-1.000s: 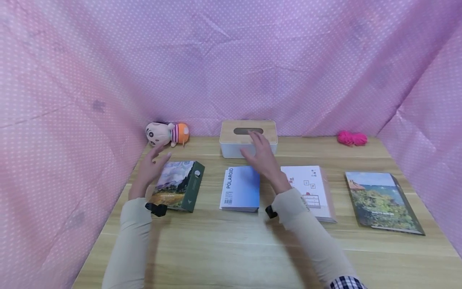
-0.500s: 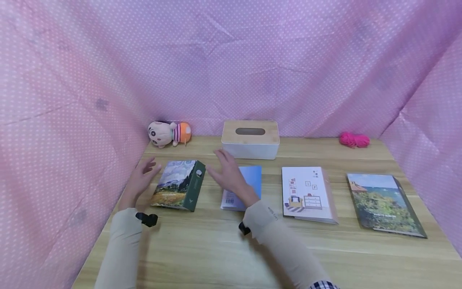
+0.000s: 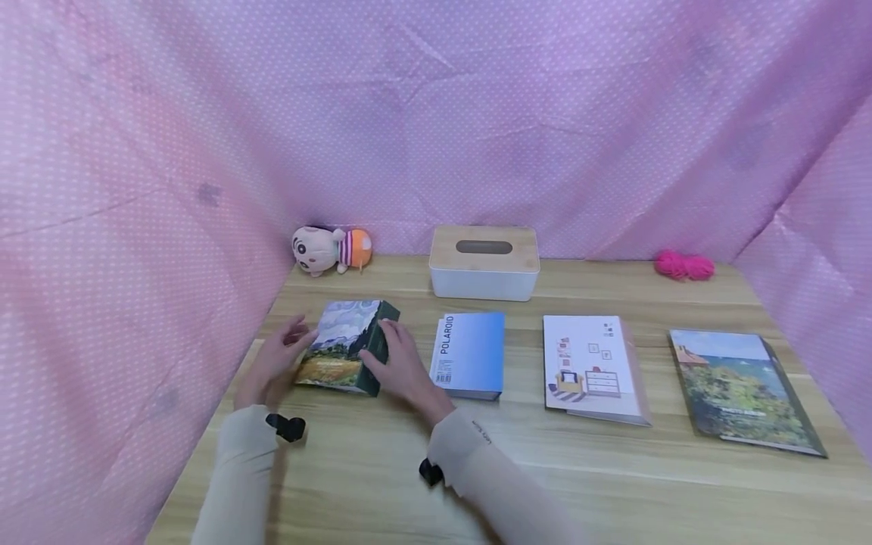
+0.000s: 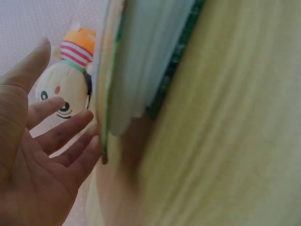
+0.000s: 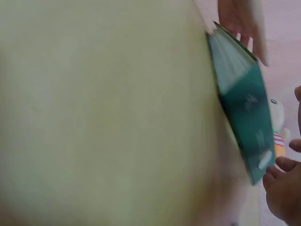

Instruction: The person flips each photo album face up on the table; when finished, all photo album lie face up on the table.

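A thick photo album (image 3: 335,344) with a painted landscape cover and a dark green spine (image 5: 249,113) lies on the left part of the table. My left hand (image 3: 271,362) is at its left side, fingers spread and loosely bent; in the left wrist view the fingertips come up to the cover's edge. Over the spine side reaches my right hand (image 3: 402,367), thumb and fingers apart. In the right wrist view its fingertips meet the spine's far corner, though firm contact is hard to tell. White page edges (image 4: 138,61) show between the album's covers.
Rightward lie a blue POLAROID album (image 3: 477,352), a white album with a room drawing (image 3: 593,356) and a landscape-covered album (image 3: 739,386). Along the back are a plush doll (image 3: 331,250), a tissue box (image 3: 485,280) and pink yarn (image 3: 683,266). A pink dotted curtain (image 3: 436,136) hangs behind.
My right hand has swept left from before the tissue box, across the blue album, to the green spine. My left hand has lowered beside the landscape album. The head view has shifted slightly.
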Demonstrator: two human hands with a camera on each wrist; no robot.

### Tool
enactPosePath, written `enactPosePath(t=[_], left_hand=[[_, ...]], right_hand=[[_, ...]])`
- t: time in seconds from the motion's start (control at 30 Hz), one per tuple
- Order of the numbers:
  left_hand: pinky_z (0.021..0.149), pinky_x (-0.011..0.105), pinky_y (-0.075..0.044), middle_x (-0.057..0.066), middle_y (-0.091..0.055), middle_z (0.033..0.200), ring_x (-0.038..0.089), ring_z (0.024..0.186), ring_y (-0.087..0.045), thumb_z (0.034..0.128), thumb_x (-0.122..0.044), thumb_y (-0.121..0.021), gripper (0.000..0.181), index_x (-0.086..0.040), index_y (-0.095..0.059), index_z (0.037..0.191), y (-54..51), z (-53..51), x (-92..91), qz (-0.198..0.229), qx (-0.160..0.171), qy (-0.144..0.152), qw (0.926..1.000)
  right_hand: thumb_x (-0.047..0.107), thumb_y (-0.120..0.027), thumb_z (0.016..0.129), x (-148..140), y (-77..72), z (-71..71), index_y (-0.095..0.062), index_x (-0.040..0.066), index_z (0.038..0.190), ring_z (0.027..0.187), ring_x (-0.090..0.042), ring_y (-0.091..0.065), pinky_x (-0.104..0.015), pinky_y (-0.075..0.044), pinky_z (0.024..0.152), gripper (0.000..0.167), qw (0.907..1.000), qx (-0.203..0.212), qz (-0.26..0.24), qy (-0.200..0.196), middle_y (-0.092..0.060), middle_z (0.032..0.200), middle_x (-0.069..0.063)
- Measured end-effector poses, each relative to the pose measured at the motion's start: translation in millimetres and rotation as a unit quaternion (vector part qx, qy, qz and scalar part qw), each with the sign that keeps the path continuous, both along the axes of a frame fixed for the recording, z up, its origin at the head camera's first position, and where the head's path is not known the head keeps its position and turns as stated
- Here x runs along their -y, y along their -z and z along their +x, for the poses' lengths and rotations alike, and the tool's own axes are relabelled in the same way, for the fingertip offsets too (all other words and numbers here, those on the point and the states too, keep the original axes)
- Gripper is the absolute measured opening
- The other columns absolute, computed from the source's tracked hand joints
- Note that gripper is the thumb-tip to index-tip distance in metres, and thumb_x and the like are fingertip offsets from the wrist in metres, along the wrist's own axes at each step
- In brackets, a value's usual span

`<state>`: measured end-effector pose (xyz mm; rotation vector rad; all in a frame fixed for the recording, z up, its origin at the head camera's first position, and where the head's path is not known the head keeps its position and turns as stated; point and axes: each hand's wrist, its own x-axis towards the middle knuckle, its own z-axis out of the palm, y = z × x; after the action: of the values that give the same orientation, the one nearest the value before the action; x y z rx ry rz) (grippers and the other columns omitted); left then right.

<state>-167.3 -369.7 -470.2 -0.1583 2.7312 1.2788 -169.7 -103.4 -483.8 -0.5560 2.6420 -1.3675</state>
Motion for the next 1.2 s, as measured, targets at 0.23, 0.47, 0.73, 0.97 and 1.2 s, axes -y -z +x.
enactPosePath(t=[0.23, 0.47, 0.73, 0.97, 1.2], left_hand=[[0.102, 0.047, -0.037, 0.022, -0.048, 0.136, 0.034, 0.122, -0.045, 0.0926, -0.047, -0.058, 0.079, -0.002, -0.026, 0.150, 5.0, -2.4, -8.1, 0.006, 0.013, -0.013, 0.9998], [0.101, 0.047, -0.040, 0.023, -0.048, 0.135, 0.034, 0.121, -0.046, 0.0927, -0.040, -0.061, 0.070, -0.002, -0.035, 0.146, 7.1, -6.1, -16.2, 0.011, 0.047, -0.044, 0.9978], [0.103, 0.050, -0.039, 0.026, -0.048, 0.137, 0.037, 0.123, -0.047, 0.0933, -0.037, -0.061, 0.067, 0.000, -0.038, 0.145, 4.4, -11.9, -28.4, -0.022, 0.048, -0.042, 0.9977], [0.106, 0.052, -0.036, 0.024, -0.046, 0.141, 0.037, 0.127, -0.044, 0.0931, -0.038, -0.061, 0.067, -0.001, -0.039, 0.144, -1.2, -15.5, -36.2, -0.024, 0.068, -0.038, 0.9967], [0.108, 0.053, -0.035, 0.025, -0.042, 0.144, 0.040, 0.131, -0.041, 0.0926, -0.050, -0.056, 0.075, 0.000, -0.037, 0.145, -4.8, -14.1, -38.2, -0.024, 0.080, 0.001, 0.9965]], right_hand=[[0.047, -0.051, 0.094, 13.6, 8.9, 13.4, -0.023, 0.013, 0.152, 0.145, -0.025, -0.021, -0.042, -0.028, 0.115, 0.074, 0.9998, 0.019, 0.001, 0.000, -0.019, 0.157, -0.009], [0.048, -0.049, 0.094, 19.8, 9.5, 18.8, -0.014, 0.011, 0.154, 0.148, -0.025, -0.012, -0.040, -0.023, 0.117, 0.079, 0.9982, 0.056, 0.018, 0.005, -0.008, 0.161, -0.010], [0.044, -0.048, 0.095, 17.6, 5.5, 19.1, -0.014, 0.011, 0.154, 0.148, -0.027, -0.011, -0.042, -0.024, 0.117, 0.075, 0.9981, 0.062, 0.002, -0.002, -0.006, 0.161, -0.011], [0.043, -0.047, 0.095, 14.2, 3.5, 17.9, -0.014, 0.016, 0.154, 0.147, -0.028, -0.015, -0.043, -0.027, 0.115, 0.073, 0.9961, 0.080, -0.036, 0.011, -0.006, 0.161, -0.009], [0.046, -0.051, 0.094, 13.5, -11.4, 16.9, -0.014, 0.023, 0.154, 0.145, -0.025, -0.023, -0.042, -0.029, 0.115, 0.074, 0.9934, 0.086, -0.071, 0.023, -0.004, 0.162, -0.006]])
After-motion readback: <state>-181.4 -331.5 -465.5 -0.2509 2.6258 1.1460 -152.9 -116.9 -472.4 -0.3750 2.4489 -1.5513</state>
